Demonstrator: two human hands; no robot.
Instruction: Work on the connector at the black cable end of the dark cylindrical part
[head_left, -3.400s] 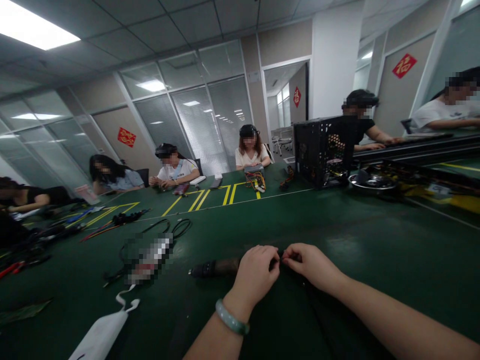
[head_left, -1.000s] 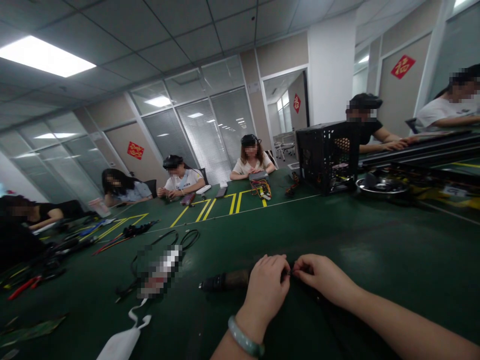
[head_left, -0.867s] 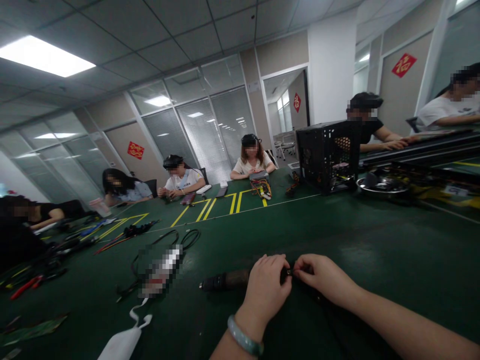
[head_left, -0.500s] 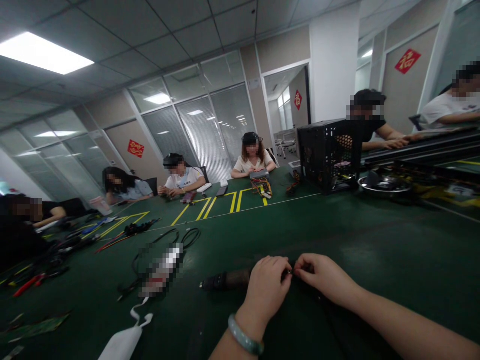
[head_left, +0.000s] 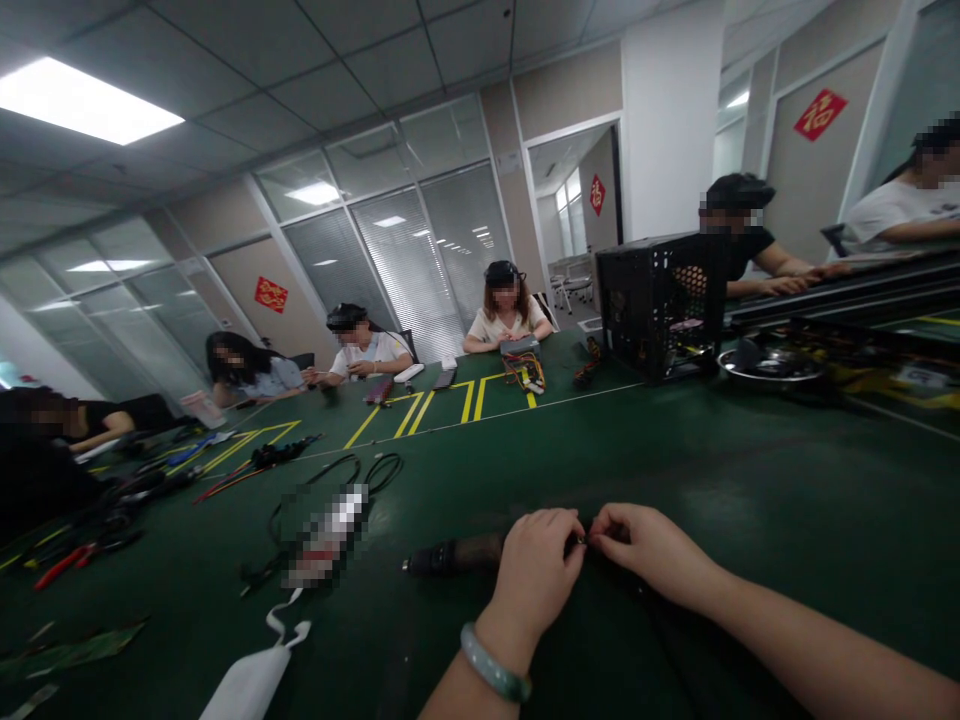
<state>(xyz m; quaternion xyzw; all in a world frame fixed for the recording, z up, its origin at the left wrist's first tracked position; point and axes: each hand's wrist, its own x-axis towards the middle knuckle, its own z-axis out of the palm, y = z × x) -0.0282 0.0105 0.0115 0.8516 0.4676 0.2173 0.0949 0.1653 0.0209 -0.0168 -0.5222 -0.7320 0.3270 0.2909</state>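
Note:
My left hand (head_left: pixel 536 565) is closed around the rear of a dark, cylindrical electric screwdriver (head_left: pixel 465 556), which points left with its metal tip showing. Fingers and thumb come together at the tool's back end, where a small bright spot shows. Close beside them, my right hand (head_left: pixel 637 550) is pinched on what looks like the end of a thin black cable (head_left: pixel 660 625). The cable trails faintly toward the near edge. My fingers cover the spot where tool and cable end face each other, so whether they touch I cannot tell.
Left of the tool lie a blurred-out object (head_left: pixel 330 540) with black cords and a white strap piece (head_left: pixel 247 685). Red-handled pliers (head_left: pixel 64 567) and a green circuit board (head_left: pixel 75 650) are further left. A black computer case (head_left: pixel 660 310) and metal bowl (head_left: pixel 769 365) stand right. Several people sit around.
Both my hands keep nearly the same pose, close together at the tool's end. Across the table, one person's hands have come apart and a dark object now sits lower between them.

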